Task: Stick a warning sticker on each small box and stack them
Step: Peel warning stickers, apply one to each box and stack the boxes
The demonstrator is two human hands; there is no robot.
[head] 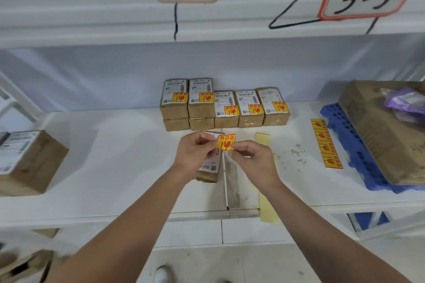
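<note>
While L hand (pixel 195 151), R hand (pixel 253 159) pinch sticker (pixel 226 142) edges, box (pixel 208 171) lies beneath.

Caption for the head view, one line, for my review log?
Left hand and right hand pinch a sticker over a box; stickered boxes stand behind.

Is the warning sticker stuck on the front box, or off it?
Off, apparently: the left hand and right hand pinch the sticker by its edges over the box.
</note>
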